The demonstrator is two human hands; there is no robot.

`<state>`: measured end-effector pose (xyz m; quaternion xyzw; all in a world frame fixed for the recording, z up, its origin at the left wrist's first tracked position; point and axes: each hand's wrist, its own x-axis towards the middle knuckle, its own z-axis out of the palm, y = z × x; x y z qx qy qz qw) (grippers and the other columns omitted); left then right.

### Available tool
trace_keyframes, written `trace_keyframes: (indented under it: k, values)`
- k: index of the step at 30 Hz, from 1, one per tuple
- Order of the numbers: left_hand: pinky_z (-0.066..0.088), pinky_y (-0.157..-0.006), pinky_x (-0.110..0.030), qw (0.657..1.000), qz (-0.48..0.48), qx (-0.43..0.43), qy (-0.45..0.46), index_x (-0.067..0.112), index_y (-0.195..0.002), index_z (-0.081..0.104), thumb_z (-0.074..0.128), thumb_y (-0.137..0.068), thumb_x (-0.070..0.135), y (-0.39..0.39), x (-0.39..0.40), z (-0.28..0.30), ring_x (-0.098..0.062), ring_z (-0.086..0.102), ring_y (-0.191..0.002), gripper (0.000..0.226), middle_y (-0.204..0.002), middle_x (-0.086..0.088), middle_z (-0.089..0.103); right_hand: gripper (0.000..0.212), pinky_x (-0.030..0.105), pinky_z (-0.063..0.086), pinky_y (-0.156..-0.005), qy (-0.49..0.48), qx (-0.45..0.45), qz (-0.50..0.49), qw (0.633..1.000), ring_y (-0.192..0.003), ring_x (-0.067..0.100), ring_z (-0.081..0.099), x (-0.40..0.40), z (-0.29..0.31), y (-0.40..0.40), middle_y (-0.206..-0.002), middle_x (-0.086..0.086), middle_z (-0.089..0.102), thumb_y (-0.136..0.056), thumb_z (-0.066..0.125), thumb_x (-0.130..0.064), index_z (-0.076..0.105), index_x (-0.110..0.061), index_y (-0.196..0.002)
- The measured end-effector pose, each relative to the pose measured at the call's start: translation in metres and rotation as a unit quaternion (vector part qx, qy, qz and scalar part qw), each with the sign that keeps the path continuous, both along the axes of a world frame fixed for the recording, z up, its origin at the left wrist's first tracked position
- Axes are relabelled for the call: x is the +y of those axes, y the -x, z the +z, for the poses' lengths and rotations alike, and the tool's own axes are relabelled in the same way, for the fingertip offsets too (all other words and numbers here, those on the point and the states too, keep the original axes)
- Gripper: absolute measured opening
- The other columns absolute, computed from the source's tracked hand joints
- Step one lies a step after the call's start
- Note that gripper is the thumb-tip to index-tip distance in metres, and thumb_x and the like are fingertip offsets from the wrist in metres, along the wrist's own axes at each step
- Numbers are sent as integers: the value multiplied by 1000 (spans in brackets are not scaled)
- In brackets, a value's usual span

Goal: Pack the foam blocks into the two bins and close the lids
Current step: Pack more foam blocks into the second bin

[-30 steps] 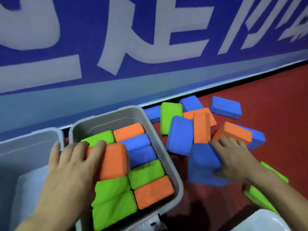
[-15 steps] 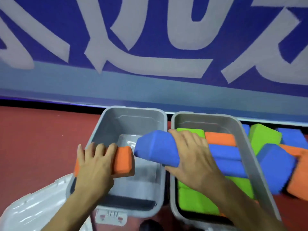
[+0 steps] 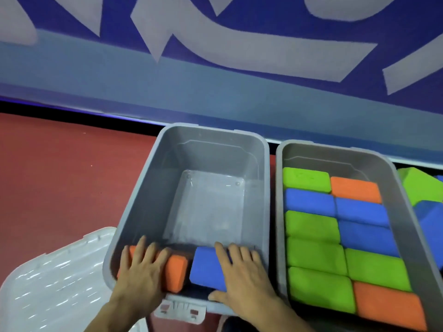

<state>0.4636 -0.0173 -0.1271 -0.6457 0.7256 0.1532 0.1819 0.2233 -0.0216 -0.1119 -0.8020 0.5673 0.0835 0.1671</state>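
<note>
Two grey bins stand side by side on the red floor. In the left bin (image 3: pixel 153 188), at its near end, my left hand (image 3: pixel 141 274) holds an orange block (image 3: pixel 176 274) and my right hand (image 3: pixel 242 279) holds a blue block (image 3: pixel 206 267) next to it. The rest of that bin's floor is bare. The right bin (image 3: pixel 278 188) is filled with a tight layer of green, blue and orange blocks (image 3: pixel 311 226).
A translucent white lid (image 3: pixel 52 283) lies on the floor at the lower left. Loose green and blue blocks (image 3: pixel 424 188) show past the right bin's far edge. A blue wall with white lettering rises just behind the bins.
Both hands have lowered their blocks from above the left bin down to its near end. The view has shifted left and closer to the bins.
</note>
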Motion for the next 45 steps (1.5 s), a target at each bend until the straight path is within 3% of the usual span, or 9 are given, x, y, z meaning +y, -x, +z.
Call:
trace_keyframes:
  k: [3, 8, 13, 17, 22, 31, 36, 41, 45]
  values:
    - [11, -111, -67, 999, 4, 7, -34, 32, -148, 23, 48, -65, 20, 5, -10, -13, -39, 4, -146, 88, -156, -8, 24, 99, 45, 48, -76, -17, -4, -3, 1000, -87, 29, 55, -2, -26, -5, -108, 6, 59, -69, 42, -84, 38, -17, -142]
    - [-23, -108, -59, 990, 51, 20, -131, 40, -151, -3, 41, -64, 32, 17, -42, -18, -31, -31, -141, 97, -162, -1, -10, 91, 47, 37, -94, -61, -13, 11, 998, -114, 29, 45, -25, -35, 0, -133, 2, 45, -79, 34, -80, 21, -22, -148]
    - [-9, -111, -65, 995, -19, -75, -64, 30, -147, 9, 50, -63, 39, 16, -60, -27, -39, -1, -144, 94, -148, -6, 21, 89, 48, 34, -99, -95, -18, 13, 995, -120, 30, 41, -42, -33, -2, -138, 3, 39, -81, 48, -73, 17, -21, -146]
    - [14, -114, -48, 997, -56, -43, -7, 29, -135, 30, 51, -58, 35, 9, -65, -27, -26, 42, -115, 80, -119, -1, 41, 89, 48, 34, -98, -87, -22, 14, 996, -120, 32, 40, -39, -36, 4, -138, 5, 38, -81, 51, -70, 16, -21, -146]
    - [40, -83, -48, 995, -71, -43, 63, 19, -104, 61, 58, -32, 29, 9, -37, -46, -32, 49, -76, 73, -86, -6, 48, 91, 53, 27, -100, -107, -2, 11, 994, -120, 33, 38, -20, -58, -21, -138, 5, 35, -76, 62, -65, 16, -25, -144]
    - [7, -116, -51, 987, -15, -111, -117, 25, -145, 19, 46, -68, 35, 27, -48, -10, -32, 29, -131, 82, -136, -3, 36, 78, 53, 29, -103, -211, -40, 5, 977, -128, 33, 37, -37, -44, -17, -142, 8, 40, -83, 44, -71, 29, -24, -144]
    - [9, -115, -54, 982, -12, -136, -128, 32, -150, 19, 45, -82, 38, 43, -53, 23, -31, 14, -143, 73, -151, 2, 29, 52, 43, 42, -97, -83, -147, -2, 986, -115, 30, 51, -55, -6, 27, -122, 8, 59, -91, 43, -58, 53, -17, -122]
    - [18, -115, -48, 997, -59, -39, -24, 39, -149, 19, 50, -77, 41, 127, -90, 67, -25, 19, -144, 78, -154, 4, 28, 46, 42, 46, -90, 67, -181, -120, 974, -106, 33, 57, -87, 39, 142, -111, 10, 67, -90, 48, -49, 55, -16, -121]
    - [52, -75, -57, 958, -192, 131, 170, 18, -109, 68, 47, -53, 30, 247, -113, 83, -39, 61, -97, 61, -98, -10, 69, 48, 42, 48, -84, 114, -146, -262, 947, -102, 32, 61, -88, 60, 288, -105, 11, 69, -87, 43, -50, 57, -15, -118]
